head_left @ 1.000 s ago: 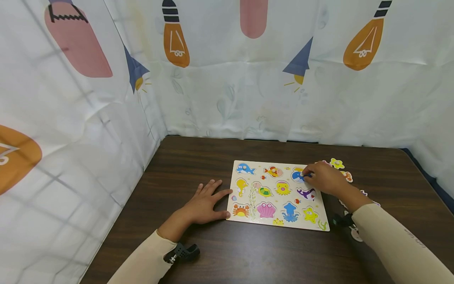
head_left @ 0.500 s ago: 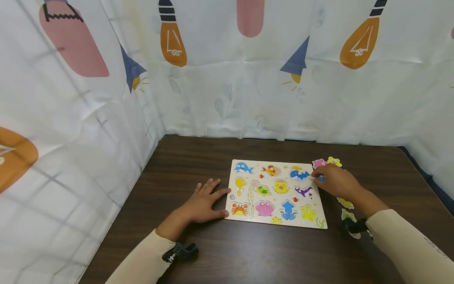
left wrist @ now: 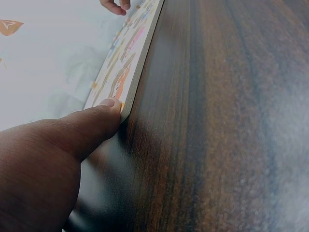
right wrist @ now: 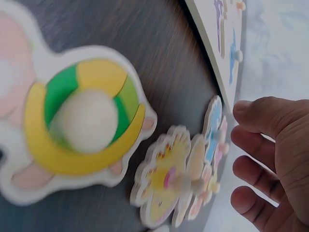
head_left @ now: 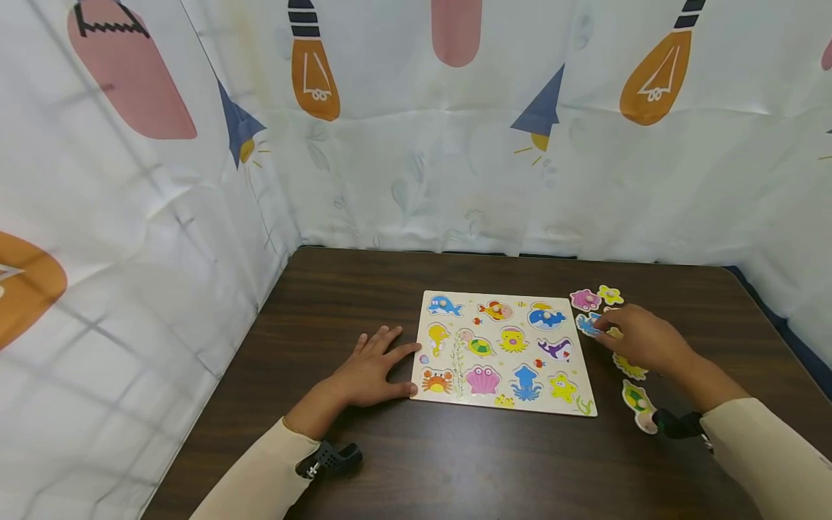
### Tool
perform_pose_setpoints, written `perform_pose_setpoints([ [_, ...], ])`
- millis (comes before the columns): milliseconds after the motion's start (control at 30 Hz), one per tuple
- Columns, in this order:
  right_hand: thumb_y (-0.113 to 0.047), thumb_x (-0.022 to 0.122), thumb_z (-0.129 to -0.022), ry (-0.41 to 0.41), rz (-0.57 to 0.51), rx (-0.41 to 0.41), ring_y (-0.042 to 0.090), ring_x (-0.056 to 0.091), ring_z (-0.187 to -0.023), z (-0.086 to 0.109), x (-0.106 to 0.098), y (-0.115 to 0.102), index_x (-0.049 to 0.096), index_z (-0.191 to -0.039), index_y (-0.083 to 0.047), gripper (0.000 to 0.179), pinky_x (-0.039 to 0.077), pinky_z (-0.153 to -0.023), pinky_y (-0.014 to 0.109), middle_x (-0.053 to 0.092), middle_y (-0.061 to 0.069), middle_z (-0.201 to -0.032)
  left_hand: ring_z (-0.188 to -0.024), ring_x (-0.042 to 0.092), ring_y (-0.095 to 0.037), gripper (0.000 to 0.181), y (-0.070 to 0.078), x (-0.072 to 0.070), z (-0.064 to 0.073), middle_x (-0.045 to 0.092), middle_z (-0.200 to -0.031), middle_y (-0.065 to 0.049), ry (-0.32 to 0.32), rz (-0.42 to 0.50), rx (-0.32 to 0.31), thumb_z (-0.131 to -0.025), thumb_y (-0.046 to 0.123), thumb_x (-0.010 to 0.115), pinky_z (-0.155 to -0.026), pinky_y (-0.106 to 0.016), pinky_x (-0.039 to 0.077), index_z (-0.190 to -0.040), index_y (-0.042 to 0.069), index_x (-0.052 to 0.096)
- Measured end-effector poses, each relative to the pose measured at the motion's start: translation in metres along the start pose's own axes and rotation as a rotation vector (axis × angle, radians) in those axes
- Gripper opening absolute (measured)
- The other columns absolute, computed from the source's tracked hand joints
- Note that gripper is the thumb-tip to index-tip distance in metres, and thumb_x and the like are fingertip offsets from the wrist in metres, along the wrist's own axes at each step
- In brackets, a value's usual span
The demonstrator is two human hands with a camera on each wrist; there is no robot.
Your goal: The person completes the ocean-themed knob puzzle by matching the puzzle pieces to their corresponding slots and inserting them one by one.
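A pale puzzle board (head_left: 455,396) printed with sea animals lies on the table. My left hand (head_left: 370,372) rests flat at its left side, fingers spread, with the thumb and index finger touching its edge. In the left wrist view the thumb (left wrist: 99,118) presses on the board's corner. At the board's upper right sits a blue whale (head_left: 547,318). Beyond the right edge my right hand (head_left: 646,339) hovers over loose knobbed pieces, fingertips near a blue piece (head_left: 586,324). The right wrist view shows its fingers bent and apart, holding nothing.
Right of the board lie a pink piece (head_left: 586,300), a yellow flower piece (head_left: 609,294), a yellow scalloped piece (head_left: 629,367) and a turtle piece (head_left: 635,397). The right hand covers others partly. A printed white curtain (head_left: 416,180) hangs behind the dark wooden table (head_left: 494,462).
My right hand has moved right, from the blue whale at the board's upper right corner to the loose pieces beside it. The left hand stays at the board's edge.
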State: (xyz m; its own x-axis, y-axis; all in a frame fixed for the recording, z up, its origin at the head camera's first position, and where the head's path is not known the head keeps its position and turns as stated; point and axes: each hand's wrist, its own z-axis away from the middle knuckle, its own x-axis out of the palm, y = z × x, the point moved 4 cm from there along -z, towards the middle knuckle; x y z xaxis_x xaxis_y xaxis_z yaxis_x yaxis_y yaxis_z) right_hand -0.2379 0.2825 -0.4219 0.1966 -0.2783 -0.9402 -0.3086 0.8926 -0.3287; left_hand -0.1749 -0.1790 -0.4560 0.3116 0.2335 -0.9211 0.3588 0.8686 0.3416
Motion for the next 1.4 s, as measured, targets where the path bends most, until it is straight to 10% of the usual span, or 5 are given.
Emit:
perform_pose_setpoints([
  [233,-0.027,0.075,-0.095,0.028,0.047,0.007,0.037,0.063,-0.099,0.013,-0.008,0.011,0.076,-0.109,-0.004,0.026,0.055,-0.077,0.058,0.071,0.014,-0.106,-0.156,0.007,-0.034,0.078,-0.002,0.001,0.000,0.018,-0.169,-0.010,-0.008,-0.005,-0.003,-0.091,0.069,0.062,-0.122,-0.060,0.004,-0.158,0.036,0.040],
  [1400,-0.017,0.076,-0.092,0.001,0.024,0.051,0.027,0.060,-0.084,0.018,-0.003,0.046,0.075,-0.109,-0.002,0.023,0.055,-0.071,0.055,0.071,0.007,-0.096,-0.156,0.007,-0.033,0.079,-0.003,0.002,0.000,0.018,-0.169,-0.009,0.003,-0.006,0.000,-0.090,0.071,0.061,-0.122,-0.060,0.003,-0.158,0.036,0.040],
])
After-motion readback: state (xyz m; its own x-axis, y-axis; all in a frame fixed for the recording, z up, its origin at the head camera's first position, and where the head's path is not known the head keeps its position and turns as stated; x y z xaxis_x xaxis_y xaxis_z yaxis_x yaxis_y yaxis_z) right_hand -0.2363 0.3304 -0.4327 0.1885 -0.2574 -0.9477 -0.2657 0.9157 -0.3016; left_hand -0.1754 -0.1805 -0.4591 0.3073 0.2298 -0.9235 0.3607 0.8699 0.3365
